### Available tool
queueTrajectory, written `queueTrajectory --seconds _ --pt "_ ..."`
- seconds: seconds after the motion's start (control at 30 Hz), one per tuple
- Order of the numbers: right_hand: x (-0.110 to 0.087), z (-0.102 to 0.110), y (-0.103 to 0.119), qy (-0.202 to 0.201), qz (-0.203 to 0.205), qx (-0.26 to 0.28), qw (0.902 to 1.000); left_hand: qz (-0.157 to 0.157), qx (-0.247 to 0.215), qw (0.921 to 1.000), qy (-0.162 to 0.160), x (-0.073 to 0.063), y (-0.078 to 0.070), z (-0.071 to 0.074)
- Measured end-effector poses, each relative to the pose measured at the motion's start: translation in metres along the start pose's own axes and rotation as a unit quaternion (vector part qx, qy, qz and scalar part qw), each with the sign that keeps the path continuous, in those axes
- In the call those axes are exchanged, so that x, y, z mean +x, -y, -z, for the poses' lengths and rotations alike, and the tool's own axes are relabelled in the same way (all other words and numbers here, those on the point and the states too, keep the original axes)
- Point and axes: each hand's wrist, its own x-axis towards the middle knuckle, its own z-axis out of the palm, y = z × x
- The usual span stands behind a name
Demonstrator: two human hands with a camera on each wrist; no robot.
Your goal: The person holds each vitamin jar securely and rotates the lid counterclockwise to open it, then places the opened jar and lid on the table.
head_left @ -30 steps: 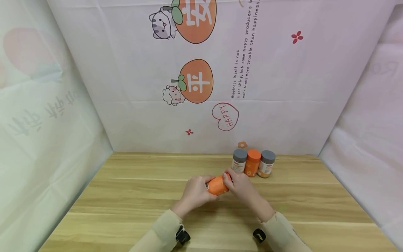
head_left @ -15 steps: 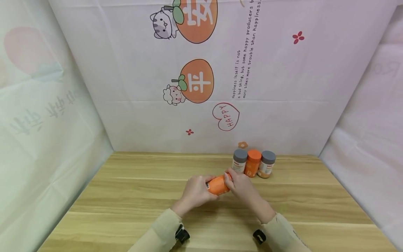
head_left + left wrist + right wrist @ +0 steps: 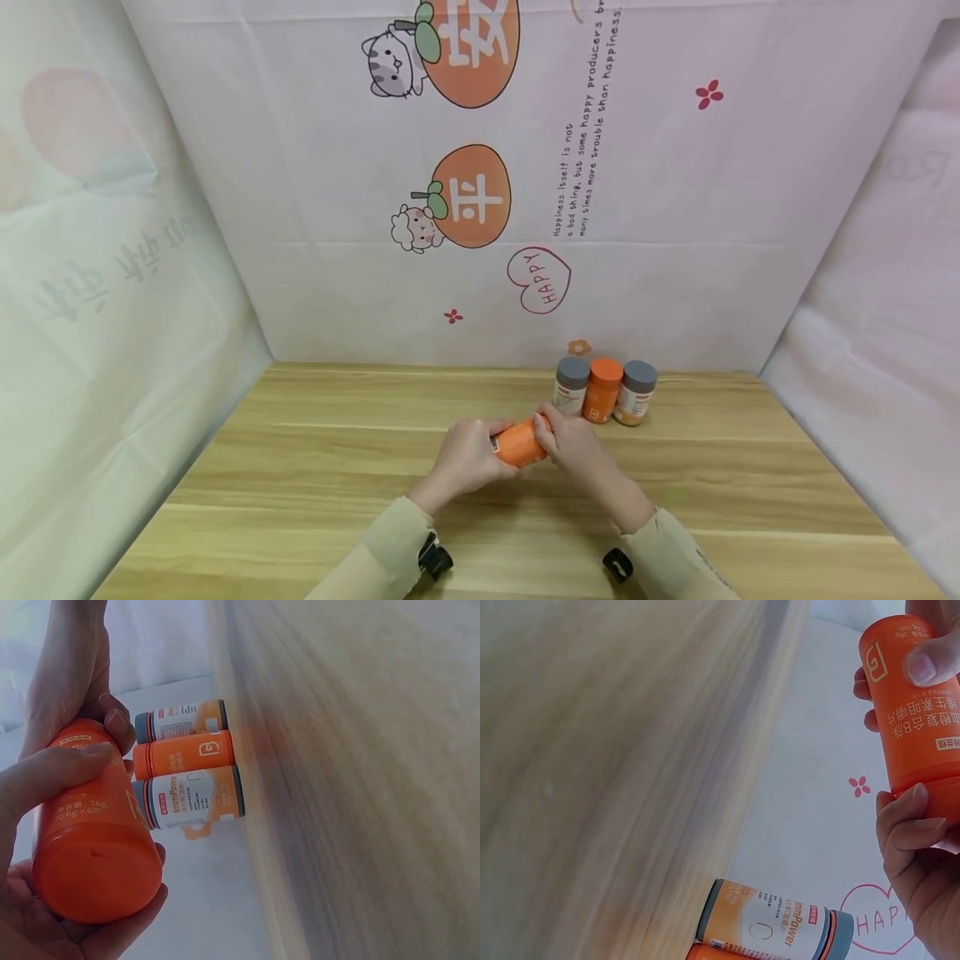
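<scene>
Both hands hold one orange pill bottle, tilted over the table in the head view. My left hand (image 3: 468, 457) grips the body of the bottle (image 3: 520, 443). In the left wrist view its thumb lies along the printed side, and the plain orange base (image 3: 97, 874) faces the camera. My right hand (image 3: 583, 446) has its fingers curled round the other end. The right wrist view shows those fingers on the orange cap (image 3: 943, 799), which sits on the bottle; the hand partly hides it.
Behind the right hand, against the back wall, three bottles stand in a row: a grey-capped one (image 3: 572, 379), an orange one (image 3: 602, 392) and another grey-capped one (image 3: 636, 392). The wooden table (image 3: 315, 467) is walled by white printed cloth (image 3: 337, 275) at the back and sides.
</scene>
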Motion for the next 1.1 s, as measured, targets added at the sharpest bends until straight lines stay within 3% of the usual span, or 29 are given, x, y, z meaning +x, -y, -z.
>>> queueTrajectory --seconds 0.1,0.23,0.5,0.7,0.93,1.1 --pt "0.0 0.001 0.0 -0.01 0.011 -0.001 0.9999 0.004 -0.062 0.998 0.011 0.0 0.003 0.0" --pt "0.0 0.003 0.001 -0.016 0.037 0.004 0.9992 0.033 -0.144 0.9886 0.026 -0.001 0.004 0.0" --pt "0.001 0.005 -0.001 -0.015 0.048 0.017 0.9986 0.053 -0.152 0.986 0.043 0.003 0.002 0.006" --pt "0.0 0.005 -0.004 -0.019 0.074 0.015 0.997 0.071 -0.197 0.9758 0.062 0.005 0.003 0.01" --pt "-0.002 0.008 -0.008 -0.021 0.108 0.052 0.9926 0.078 -0.253 0.9605 0.086 0.007 0.006 0.012" --pt "-0.004 0.009 -0.012 -0.026 0.139 0.076 0.987 0.08 -0.266 0.9557 0.096 0.007 0.008 0.011"
